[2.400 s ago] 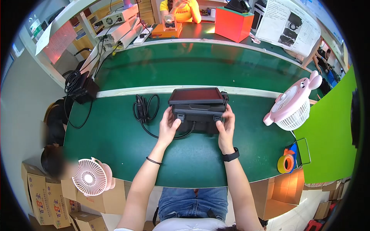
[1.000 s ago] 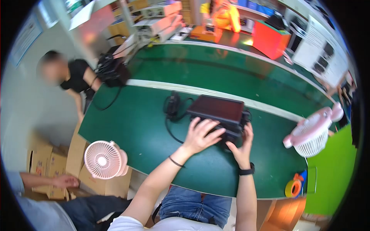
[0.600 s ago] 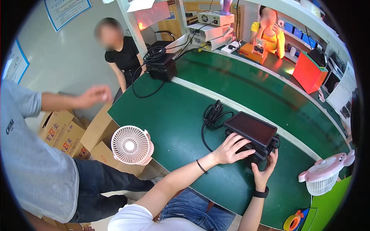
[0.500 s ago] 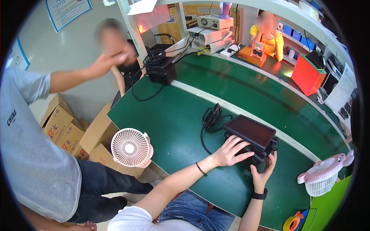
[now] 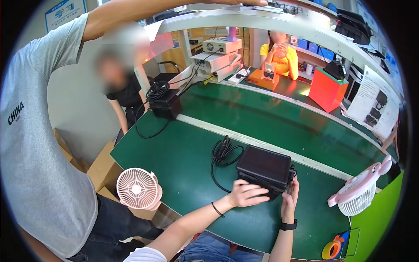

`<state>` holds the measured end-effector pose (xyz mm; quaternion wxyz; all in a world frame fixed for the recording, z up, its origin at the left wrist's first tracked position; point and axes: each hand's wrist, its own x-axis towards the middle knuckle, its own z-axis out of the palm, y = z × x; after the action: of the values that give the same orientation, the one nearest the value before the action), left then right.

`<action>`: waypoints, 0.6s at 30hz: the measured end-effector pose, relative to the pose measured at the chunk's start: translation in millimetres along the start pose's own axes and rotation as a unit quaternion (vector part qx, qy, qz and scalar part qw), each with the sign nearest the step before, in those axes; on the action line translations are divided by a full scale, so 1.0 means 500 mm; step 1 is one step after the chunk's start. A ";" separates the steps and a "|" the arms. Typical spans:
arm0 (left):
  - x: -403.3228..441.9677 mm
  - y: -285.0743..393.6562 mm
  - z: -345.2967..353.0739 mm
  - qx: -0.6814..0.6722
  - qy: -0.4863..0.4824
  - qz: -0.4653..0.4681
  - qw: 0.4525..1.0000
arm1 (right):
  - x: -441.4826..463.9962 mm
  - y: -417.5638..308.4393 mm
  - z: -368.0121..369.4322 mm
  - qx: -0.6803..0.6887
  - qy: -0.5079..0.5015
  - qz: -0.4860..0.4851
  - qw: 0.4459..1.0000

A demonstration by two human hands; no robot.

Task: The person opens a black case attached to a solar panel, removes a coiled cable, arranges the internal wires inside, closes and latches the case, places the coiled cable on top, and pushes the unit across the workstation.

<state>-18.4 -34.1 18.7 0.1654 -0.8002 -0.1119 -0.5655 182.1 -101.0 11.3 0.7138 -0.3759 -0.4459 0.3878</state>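
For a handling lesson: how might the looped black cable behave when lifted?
The cable would probably droop, given its loose curves. The thicker piece in its loops may swing. Its strand runs towards the black box, so might snag.

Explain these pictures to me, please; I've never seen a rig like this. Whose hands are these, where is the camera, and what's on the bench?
There is no robot: a person works with two bare hands. Every picture comes from one camera on their head, looking forward and down.

The left hand grips the front of a black box, and the right hand holds its right side. Whether the box is lifted off the green bench I can't tell.

Beside it lies a looped black cable. Farther left sits another dark box. A fan with ears and orange tape are at the right; a round pink fan is by the near left edge.
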 end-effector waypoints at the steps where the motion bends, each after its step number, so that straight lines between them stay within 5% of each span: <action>1: -0.013 -0.006 -0.001 -0.011 0.020 -0.031 0.999 | 0.000 0.001 -0.003 -0.004 0.019 -0.001 1.000; 3: -0.022 -0.021 0.011 -0.032 0.132 -0.154 0.979 | 0.000 0.013 -0.010 -0.010 0.058 0.000 0.998; 6: -0.019 -0.038 0.027 -0.221 0.222 -0.379 0.871 | 0.003 0.019 -0.013 -0.002 0.129 0.012 0.992; 10: -0.028 -0.070 0.038 -0.552 0.148 -0.574 0.586 | 0.007 0.024 -0.020 0.028 0.162 0.015 0.986; 14: -0.039 -0.080 0.041 -0.556 0.111 -0.588 0.576 | 0.005 0.028 -0.023 0.018 0.180 0.008 0.983; 18: -0.030 -0.083 0.040 -0.548 0.144 -0.659 0.494 | 0.005 0.031 -0.025 0.011 0.193 0.010 0.981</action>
<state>-21.4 11.9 4.0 -0.7139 -0.3302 -0.2489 -0.5651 191.2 -94.6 -5.2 0.7867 -0.4400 -0.2914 0.3202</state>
